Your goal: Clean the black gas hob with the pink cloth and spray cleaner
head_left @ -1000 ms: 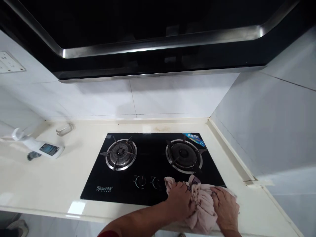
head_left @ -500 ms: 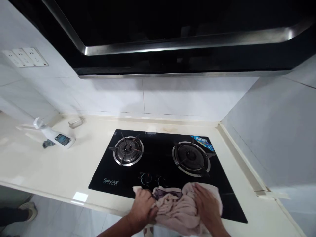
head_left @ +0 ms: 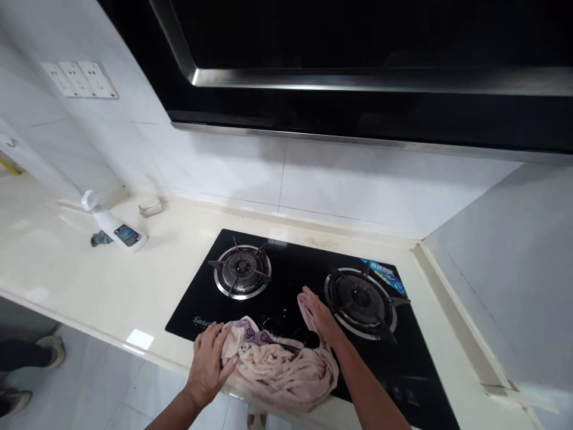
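cloth (head_left: 280,367) slid left across hob (head_left: 290,280).

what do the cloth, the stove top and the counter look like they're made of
The cloth looks like soft pinkish terry towelling: nubbly, matte and crumpled into folds under both hands. The stove top appears to be black tempered glass, smooth and glossy, with mirror-like reflections. The counter seems to be polished cream stone or a stone-like composite: it shows bright glare patches, though which one cannot be told.

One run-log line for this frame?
left hand: gripping cloth | right hand: flat on cloth | cloth: on hob front edge, over knobs
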A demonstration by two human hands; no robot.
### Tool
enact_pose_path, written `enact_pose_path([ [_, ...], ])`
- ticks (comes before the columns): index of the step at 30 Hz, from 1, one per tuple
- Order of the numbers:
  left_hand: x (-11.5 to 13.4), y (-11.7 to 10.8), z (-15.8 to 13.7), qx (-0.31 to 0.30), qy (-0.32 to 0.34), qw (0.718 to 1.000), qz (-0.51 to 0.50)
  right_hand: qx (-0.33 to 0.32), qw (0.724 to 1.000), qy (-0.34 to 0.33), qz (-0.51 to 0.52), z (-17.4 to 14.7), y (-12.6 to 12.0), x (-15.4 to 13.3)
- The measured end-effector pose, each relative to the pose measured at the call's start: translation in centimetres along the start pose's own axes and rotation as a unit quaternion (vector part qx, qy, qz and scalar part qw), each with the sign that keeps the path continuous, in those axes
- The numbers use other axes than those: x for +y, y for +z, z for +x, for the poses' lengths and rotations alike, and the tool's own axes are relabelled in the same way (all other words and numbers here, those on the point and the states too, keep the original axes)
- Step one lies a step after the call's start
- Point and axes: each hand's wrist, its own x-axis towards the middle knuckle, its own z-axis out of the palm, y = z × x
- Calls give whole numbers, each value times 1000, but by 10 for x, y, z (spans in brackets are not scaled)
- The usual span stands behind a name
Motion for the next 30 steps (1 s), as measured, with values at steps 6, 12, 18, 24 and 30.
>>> enact_pose_path([
  [6,6,-8,-3,-71,70,994,-45,-33,996,70,46,5,19,-9],
  [12,9,-13,-3,-97,103,988,-69,-33,995,-20,-97,-9,-7,-11],
  [18,9,-10,-3,-75,107,989,-75,-12,972,-97,-214,-70,-39,18],
  [24,7,-6,-3,-92,90,990,-60,58,941,-121,-311,-168,-5,49],
  [30,2,-1,-5,-84,77,991,-69,14,928,-169,-331,-189,64,33],
])
